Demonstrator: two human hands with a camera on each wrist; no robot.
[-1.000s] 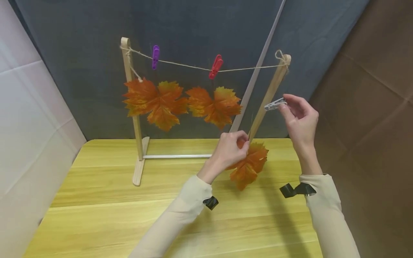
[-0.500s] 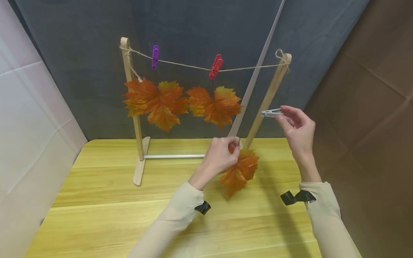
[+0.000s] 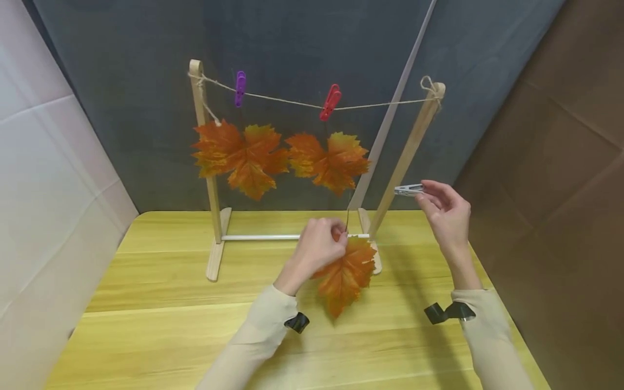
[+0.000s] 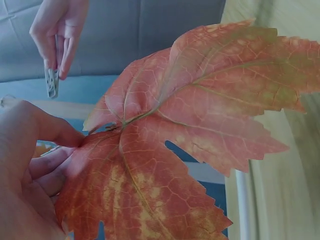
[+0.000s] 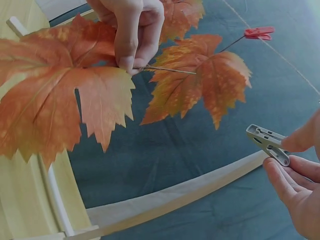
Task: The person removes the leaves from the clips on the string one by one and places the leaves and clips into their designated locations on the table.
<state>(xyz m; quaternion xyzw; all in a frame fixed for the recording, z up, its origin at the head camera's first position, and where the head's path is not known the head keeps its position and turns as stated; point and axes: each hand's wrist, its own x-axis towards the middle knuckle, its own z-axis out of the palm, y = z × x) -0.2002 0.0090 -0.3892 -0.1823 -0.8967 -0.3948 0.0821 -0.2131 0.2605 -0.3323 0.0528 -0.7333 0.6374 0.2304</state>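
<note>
My left hand (image 3: 319,244) pinches an orange maple leaf (image 3: 346,276) by its stem, above the table in front of the wooden stand. The thin stem points upward from the fingertips. Out to the right, my right hand (image 3: 446,214) grips a grey clothespin (image 3: 408,189) by one end between thumb and fingers. In the right wrist view the clothespin (image 5: 269,144) points toward the leaf side, apart from it. Two more orange leaves hang from the string (image 3: 283,99): one leaf (image 3: 248,157) under a purple clothespin (image 3: 240,89), another (image 3: 331,160) under a red clothespin (image 3: 330,102).
The stand has a left post (image 3: 207,157), a slanted right post (image 3: 407,157) and a white bar (image 3: 263,237) low between them. Its feet rest on the wood-grain table (image 3: 185,325). Behind hangs a dark cloth (image 3: 302,43), with a brown cloth (image 3: 551,216) at the right.
My left hand has moved left and down with the leaf, away from the right post. The right hand has come down with the clothespin, which now lies nearly level. The view has shifted slightly.
</note>
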